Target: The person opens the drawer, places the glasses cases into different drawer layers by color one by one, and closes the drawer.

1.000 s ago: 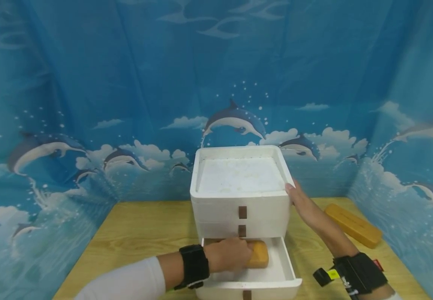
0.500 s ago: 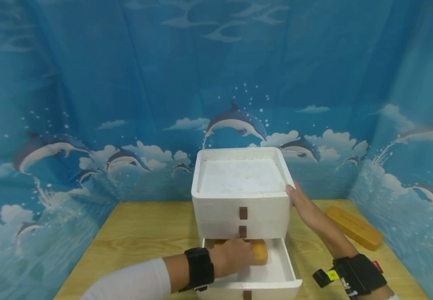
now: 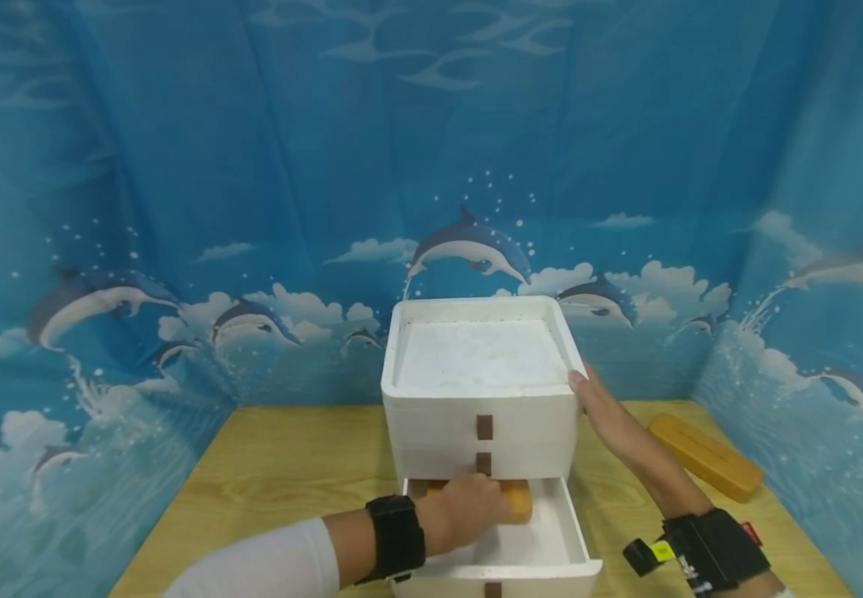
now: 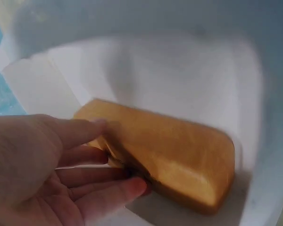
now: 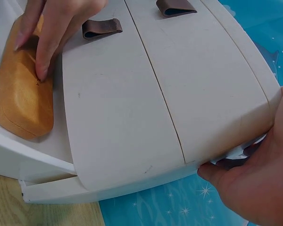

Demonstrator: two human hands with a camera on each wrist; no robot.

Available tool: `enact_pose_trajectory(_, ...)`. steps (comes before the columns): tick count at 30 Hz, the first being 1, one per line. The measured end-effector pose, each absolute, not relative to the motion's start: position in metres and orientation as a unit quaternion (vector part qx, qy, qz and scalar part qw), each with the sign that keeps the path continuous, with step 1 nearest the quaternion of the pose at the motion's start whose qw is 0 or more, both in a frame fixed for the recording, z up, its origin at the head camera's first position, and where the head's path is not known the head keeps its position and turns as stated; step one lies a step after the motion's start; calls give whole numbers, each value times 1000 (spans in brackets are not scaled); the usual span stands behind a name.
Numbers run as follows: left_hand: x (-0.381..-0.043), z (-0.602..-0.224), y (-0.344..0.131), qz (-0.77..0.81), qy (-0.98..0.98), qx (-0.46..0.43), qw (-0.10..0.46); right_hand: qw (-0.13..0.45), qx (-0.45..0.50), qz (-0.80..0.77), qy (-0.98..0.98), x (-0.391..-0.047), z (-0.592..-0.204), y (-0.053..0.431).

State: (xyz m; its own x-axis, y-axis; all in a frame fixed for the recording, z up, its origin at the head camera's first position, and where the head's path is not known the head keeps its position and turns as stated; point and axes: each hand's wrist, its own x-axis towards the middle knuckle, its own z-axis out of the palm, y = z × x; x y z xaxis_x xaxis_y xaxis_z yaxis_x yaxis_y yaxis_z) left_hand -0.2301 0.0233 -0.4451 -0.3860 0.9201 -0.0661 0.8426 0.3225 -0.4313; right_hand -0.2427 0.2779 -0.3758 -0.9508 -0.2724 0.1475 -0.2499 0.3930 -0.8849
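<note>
An orange-brown case, apparently a glasses case (image 4: pixel 179 150), lies in the pulled-out bottom drawer (image 3: pixel 543 570) of a small white drawer cabinet (image 3: pixel 431 423). Inside that drawer my left hand (image 3: pixel 470 511) touches the case near its middle. Its thumb rests on the upper face, and the fingertips lie against the near side, where a dark line shows. In the head view this hand covers part of the case. My right hand (image 5: pixel 259 174) holds the cabinet's top right edge, its thumb on the rim and its fingers at the side, partly hidden.
A second orange-brown case (image 3: pixel 703 455) lies on the wooden table (image 3: pixel 289 465), right of the cabinet. Brown pull tabs (image 5: pixel 103 28) mark the drawer fronts. The cabinet top (image 3: pixel 483 353) has a raised rim. A blue dolphin-print curtain (image 3: pixel 252 166) surrounds the table's back and sides.
The left hand and the case under it have shifted slightly farther back into the drawer. My right hand stays at the cabinet's edge.
</note>
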Motion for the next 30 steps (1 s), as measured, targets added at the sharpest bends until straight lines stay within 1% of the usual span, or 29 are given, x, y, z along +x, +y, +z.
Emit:
enact_pose_trajectory(4,-229,-442,19,174,-813,-550,77,13,-155,-528,835,-243,-376,277)
enact_pose_trajectory(7,-227,-434,15,117,-821,-557,56,13,-158,-527,835,-243,-376,276)
enact_pose_trajectory(10,-223,-418,11,74,-817,-567,74,8,-162,-527,834,-245,-377,275)
enact_pose_trajectory(14,-215,-394,7,45,-798,-582,150,0,-163,-526,835,-247,-375,276)
enact_pose_trajectory(20,-206,-360,-3,-38,-797,-565,210,-8,-169,-534,829,-248,-374,277)
enact_pose_trajectory(23,-207,-347,-12,-84,-799,-534,263,-9,-163,-536,828,-249,-376,278)
enact_pose_trajectory(25,-212,-341,-19,-116,-798,-503,311,-8,-161,-536,829,-249,-377,278)
enact_pose_trajectory(28,-222,-335,-32,-149,-799,-442,379,-7,-161,-537,828,-249,-378,278)
enact_pose_trajectory(30,-230,-333,-42,-163,-804,-398,411,-8,-162,-536,828,-248,-379,277)
